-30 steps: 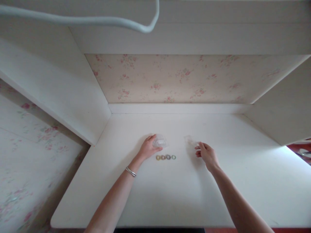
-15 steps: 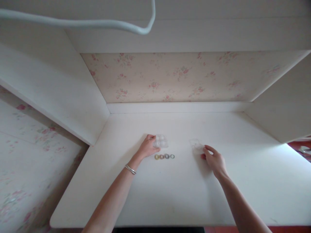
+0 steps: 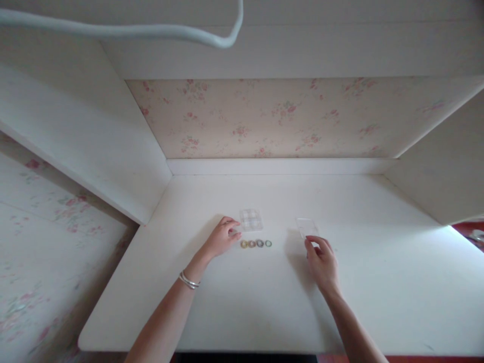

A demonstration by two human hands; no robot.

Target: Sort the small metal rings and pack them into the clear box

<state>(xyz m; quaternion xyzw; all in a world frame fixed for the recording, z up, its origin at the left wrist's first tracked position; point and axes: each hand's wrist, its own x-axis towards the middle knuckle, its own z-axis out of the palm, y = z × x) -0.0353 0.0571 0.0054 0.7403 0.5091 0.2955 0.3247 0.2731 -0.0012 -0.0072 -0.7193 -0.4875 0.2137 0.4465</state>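
A clear plastic compartment box lies on the white desk, its dividers forming a grid. My left hand is just left of it, fingers parted and holding nothing. In front of the box several small rings sit in a row: yellowish, brownish, dark grey and thin greenish. Off to the right, my right hand pinches the near edge of a flat clear lid. That lid is low over the desk; whether it touches the surface I cannot tell.
The white desk is bounded by a low back ledge and white side panels. A pale cable crosses overhead at upper left. Red items show past the right edge.
My left hand has let go of the box and drawn back to the left. My right hand has shifted left and nearer, and the lid now looks flatter.
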